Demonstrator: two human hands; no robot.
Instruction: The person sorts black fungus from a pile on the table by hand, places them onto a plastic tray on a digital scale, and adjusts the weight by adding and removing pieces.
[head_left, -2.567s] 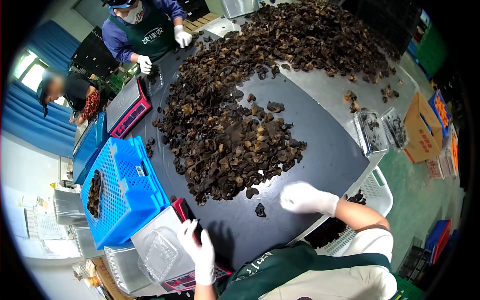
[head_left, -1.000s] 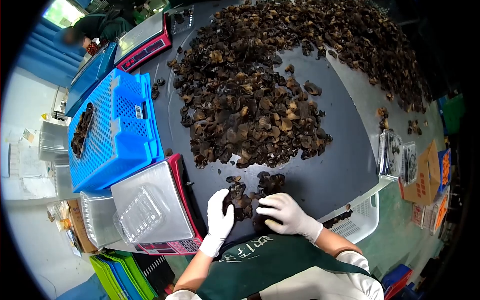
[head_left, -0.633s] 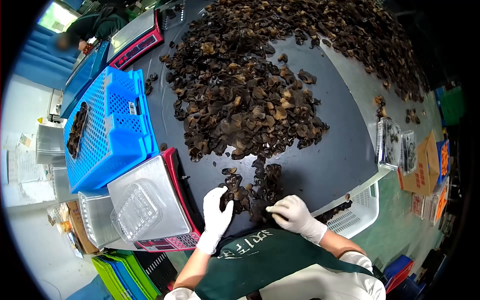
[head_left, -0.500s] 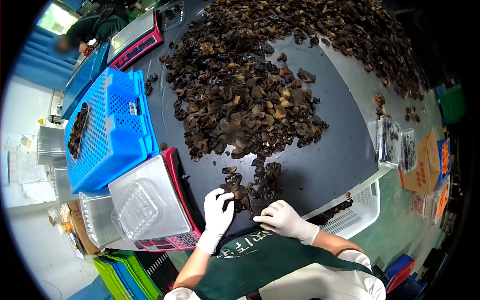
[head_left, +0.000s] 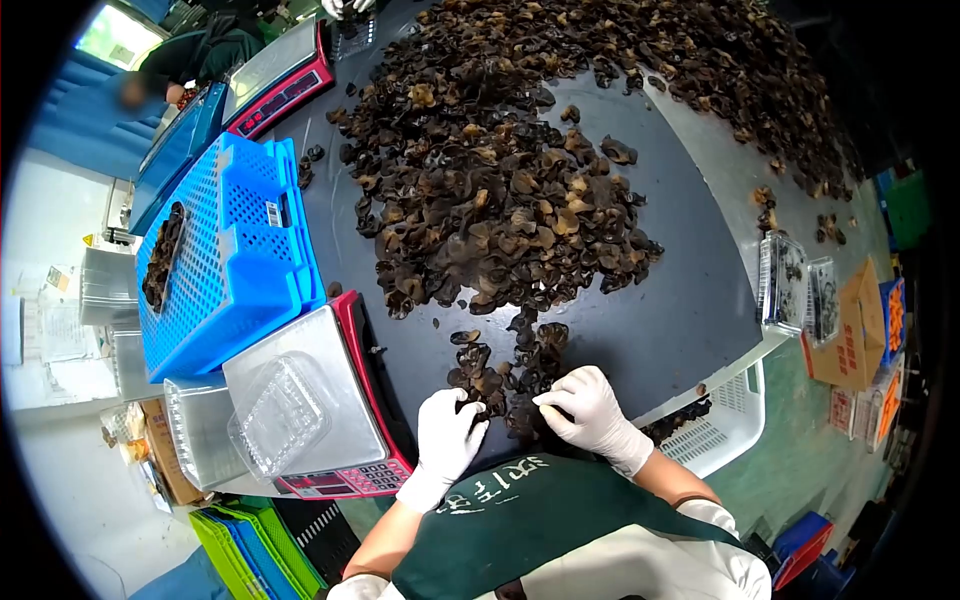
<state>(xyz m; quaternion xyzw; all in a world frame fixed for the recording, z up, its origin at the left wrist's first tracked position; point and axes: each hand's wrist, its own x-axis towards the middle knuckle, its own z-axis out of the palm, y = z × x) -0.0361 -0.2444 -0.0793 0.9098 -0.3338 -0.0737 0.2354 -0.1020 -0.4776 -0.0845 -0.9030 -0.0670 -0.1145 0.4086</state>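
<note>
Both of my hands wear white gloves, at a small pile of dark wood ear mushrooms near the table's front edge. My left hand is at the pile's left side, fingers curved and thumb apart, its fingertips touching the mushrooms. On the right side, my right hand has thumb and forefinger pinched together against the pile; what lies between them is hidden. Beyond the small pile spreads a large heap of wood ear mushrooms.
Left of me, a scale carries a clear plastic box. Behind it is a blue crate with a mushroom-filled tray on top. A white basket stands below the table's right edge. Another person's gloved hands show at the top.
My right hand has lifted slightly away from the table edge and to the right. My left hand has shifted right, against the pile. Another person's gloved hands have appeared at the top.
</note>
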